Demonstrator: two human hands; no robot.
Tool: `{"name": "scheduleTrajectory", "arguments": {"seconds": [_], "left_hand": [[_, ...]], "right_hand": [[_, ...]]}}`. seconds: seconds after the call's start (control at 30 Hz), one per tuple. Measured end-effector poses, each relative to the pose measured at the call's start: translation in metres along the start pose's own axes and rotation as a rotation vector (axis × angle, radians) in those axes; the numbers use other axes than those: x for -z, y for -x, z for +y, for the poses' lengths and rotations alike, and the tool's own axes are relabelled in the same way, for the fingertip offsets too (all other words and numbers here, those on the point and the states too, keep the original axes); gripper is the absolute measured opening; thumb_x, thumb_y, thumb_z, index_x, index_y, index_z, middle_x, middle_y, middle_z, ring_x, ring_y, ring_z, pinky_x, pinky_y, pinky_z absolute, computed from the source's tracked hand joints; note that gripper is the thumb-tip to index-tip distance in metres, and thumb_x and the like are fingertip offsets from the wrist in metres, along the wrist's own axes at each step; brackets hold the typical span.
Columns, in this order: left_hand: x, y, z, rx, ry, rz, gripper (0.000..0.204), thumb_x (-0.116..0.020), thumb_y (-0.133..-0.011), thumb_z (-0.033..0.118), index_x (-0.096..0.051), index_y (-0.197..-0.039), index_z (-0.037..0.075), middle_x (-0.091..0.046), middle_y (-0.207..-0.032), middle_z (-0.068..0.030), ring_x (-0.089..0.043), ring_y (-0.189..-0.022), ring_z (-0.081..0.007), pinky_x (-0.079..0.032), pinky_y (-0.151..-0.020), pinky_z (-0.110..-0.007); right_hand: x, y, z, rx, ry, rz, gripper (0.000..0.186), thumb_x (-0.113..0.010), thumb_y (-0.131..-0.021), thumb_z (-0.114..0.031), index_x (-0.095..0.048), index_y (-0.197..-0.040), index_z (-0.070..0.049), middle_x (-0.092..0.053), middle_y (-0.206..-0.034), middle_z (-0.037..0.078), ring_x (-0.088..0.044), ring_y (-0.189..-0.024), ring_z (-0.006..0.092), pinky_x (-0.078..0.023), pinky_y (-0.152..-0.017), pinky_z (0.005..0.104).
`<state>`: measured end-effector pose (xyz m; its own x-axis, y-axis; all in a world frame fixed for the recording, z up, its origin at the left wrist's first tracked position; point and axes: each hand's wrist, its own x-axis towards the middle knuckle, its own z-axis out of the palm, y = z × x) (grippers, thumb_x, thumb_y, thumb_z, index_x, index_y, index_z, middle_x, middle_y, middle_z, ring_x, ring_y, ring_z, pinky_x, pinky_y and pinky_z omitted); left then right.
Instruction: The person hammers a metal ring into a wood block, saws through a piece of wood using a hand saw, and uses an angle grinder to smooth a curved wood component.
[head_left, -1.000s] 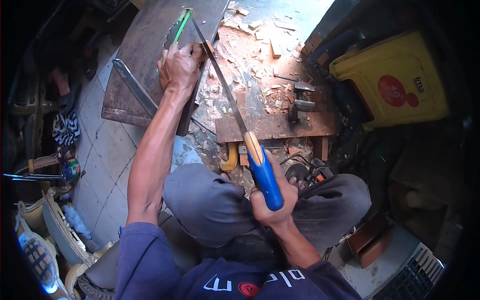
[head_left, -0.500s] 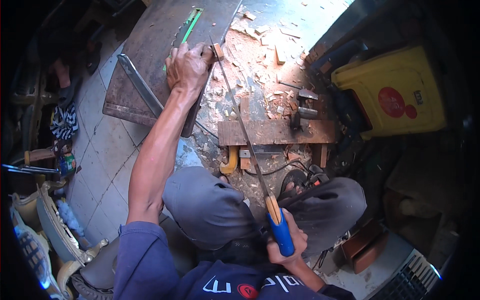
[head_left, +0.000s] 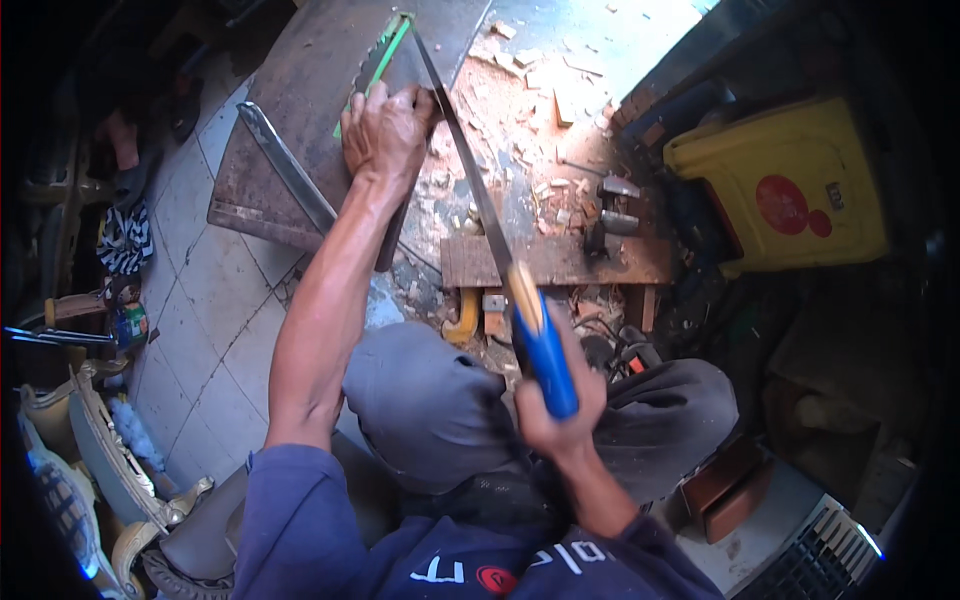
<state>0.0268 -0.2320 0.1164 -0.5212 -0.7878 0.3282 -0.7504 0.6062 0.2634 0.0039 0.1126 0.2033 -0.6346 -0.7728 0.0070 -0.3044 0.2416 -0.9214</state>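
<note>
My right hand [head_left: 562, 400] is closed round the blue and tan handle of a handsaw [head_left: 475, 165]. The blade slants away from me, its tip near a green strip [head_left: 392, 50] set along a dark jagged edge. My left hand [head_left: 388, 135] presses down at the right edge of a dark brown worktable [head_left: 310, 75], fingers curled. It pinches a small wooden piece there, mostly hidden now by the fingers and blade. The saw crosses right beside those fingertips.
A flat metal bar [head_left: 285, 165] lies across the table's near left part. Wood offcuts and sawdust cover the floor beyond a low wooden board [head_left: 560, 262], which carries a metal tool [head_left: 617, 205]. A yellow container [head_left: 790, 190] stands at right; carved furniture frames [head_left: 110, 440] are at left.
My right hand has pushed the saw forward, away from me, and its tip has moved up beside the green strip. My left hand stays nearly in place at the table edge.
</note>
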Motion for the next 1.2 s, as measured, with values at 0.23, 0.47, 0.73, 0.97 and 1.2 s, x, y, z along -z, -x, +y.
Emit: {"name": "scheduleTrajectory", "arguments": {"seconds": [0.23,0.47,0.73,0.97,1.2], "left_hand": [[-0.006,-0.004,-0.008,-0.132,-0.041,0.116,0.05,-0.049,-0.108,0.052,-0.081,-0.105,0.013,-0.064,-0.089,-0.0103,-0.06,-0.084,-0.0261,-0.049,-0.077,-0.043],[-0.001,-0.009,-0.001,-0.049,-0.021,0.009,0.043,-0.053,-0.105,0.046,-0.079,-0.115,0.013,-0.068,-0.103,-0.0168,-0.065,-0.1,-0.0365,-0.05,-0.089,-0.052],[-0.001,-0.004,-0.003,-0.02,-0.018,-0.007,0.037,-0.056,-0.105,0.042,-0.08,-0.112,0.015,-0.067,-0.097,-0.0156,-0.065,-0.094,-0.0332,-0.049,-0.085,-0.051],[-0.004,-0.007,-0.009,-0.026,-0.028,-0.016,0.042,-0.055,-0.105,0.044,-0.08,-0.112,0.012,-0.069,-0.102,-0.0165,-0.066,-0.098,-0.0341,-0.051,-0.087,-0.05],[0.002,-0.012,-0.004,-0.035,-0.066,-0.097,0.043,-0.054,-0.106,0.044,-0.08,-0.114,0.012,-0.068,-0.099,-0.017,-0.066,-0.093,-0.0343,-0.052,-0.088,-0.049]], "right_hand": [[0.005,0.015,-0.001,0.08,0.104,0.012,0.07,-0.06,-0.078,-0.003,-0.055,-0.148,0.003,-0.073,-0.086,0.012,-0.068,-0.063,0.0256,-0.055,-0.065,0.0342],[0.03,0.08,0.003,0.119,0.251,0.03,0.067,-0.061,-0.076,-0.004,-0.058,-0.142,0.008,-0.076,-0.116,0.024,-0.079,-0.095,0.0261,-0.059,-0.083,0.0376],[0.017,0.054,0.006,0.109,0.19,-0.028,0.072,-0.061,-0.075,-0.004,-0.054,-0.146,0.009,-0.076,-0.098,0.017,-0.078,-0.082,0.0245,-0.059,-0.077,0.032],[-0.023,-0.018,-0.008,-0.178,-0.122,-0.02,0.07,-0.062,-0.079,-0.006,-0.055,-0.148,0.003,-0.073,-0.09,0.014,-0.064,-0.06,0.0235,-0.054,-0.065,0.0341],[0.012,0.054,0.028,0.125,0.215,0.029,0.069,-0.063,-0.079,-0.006,-0.054,-0.146,0.007,-0.076,-0.093,0.015,-0.077,-0.077,0.0254,-0.059,-0.077,0.0304]]}}
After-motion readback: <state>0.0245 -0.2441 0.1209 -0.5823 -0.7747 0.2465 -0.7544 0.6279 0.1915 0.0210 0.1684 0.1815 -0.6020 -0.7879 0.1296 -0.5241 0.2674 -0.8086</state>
